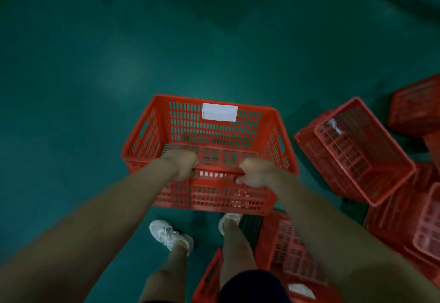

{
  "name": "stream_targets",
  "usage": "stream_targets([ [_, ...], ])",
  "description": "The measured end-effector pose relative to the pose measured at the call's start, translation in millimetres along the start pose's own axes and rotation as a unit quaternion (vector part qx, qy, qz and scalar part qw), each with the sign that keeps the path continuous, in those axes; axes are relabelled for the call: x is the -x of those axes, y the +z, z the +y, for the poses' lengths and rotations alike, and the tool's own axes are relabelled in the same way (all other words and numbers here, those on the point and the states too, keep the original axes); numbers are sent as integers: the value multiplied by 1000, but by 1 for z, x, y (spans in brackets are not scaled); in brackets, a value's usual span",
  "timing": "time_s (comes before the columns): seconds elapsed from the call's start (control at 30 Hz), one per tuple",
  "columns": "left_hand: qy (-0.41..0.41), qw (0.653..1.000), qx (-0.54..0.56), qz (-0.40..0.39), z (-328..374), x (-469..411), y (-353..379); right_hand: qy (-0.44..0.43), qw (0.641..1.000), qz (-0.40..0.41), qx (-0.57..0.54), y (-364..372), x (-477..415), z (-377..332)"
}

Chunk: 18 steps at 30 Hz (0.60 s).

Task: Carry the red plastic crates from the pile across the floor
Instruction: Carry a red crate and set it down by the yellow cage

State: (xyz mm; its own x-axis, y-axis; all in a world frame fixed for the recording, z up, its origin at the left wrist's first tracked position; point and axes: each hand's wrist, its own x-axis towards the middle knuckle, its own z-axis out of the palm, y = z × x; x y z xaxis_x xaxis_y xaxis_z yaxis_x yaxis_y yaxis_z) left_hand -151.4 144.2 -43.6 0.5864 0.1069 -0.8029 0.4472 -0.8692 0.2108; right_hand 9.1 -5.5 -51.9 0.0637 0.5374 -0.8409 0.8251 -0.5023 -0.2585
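tightly around near rim of red crate: left hand, right hand (pile beside)

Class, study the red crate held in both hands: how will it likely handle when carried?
Probably stiff: the red crate shows no sag though the left hand and right hand grip only its near rim. Likely light for its size: slotted walls, nothing visible inside.

One red crate in two hands, left hand and right hand; at least six more in the blurred pile; two white shoes; three white labels.
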Motion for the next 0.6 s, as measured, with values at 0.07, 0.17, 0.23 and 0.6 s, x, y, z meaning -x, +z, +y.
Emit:
stream_targets([
  [0.07, -12, 999, 17, 25, -32, 36, 0, -27, 999, 10, 16, -18, 13, -47],
  [0.17, -46, 996, 42, 65, -81, 111, -2, -57, 996, 34, 66, -43, 30, -124],
  [0.23, -68, 992, 64, 82, -111, 153, 0, -83, 990, 47, 101, -60, 40, -173],
  [0.6, -193, 952, 141, 193, -240, 380, 21, -196, 941, 121, 248, -130, 81, -426],
])
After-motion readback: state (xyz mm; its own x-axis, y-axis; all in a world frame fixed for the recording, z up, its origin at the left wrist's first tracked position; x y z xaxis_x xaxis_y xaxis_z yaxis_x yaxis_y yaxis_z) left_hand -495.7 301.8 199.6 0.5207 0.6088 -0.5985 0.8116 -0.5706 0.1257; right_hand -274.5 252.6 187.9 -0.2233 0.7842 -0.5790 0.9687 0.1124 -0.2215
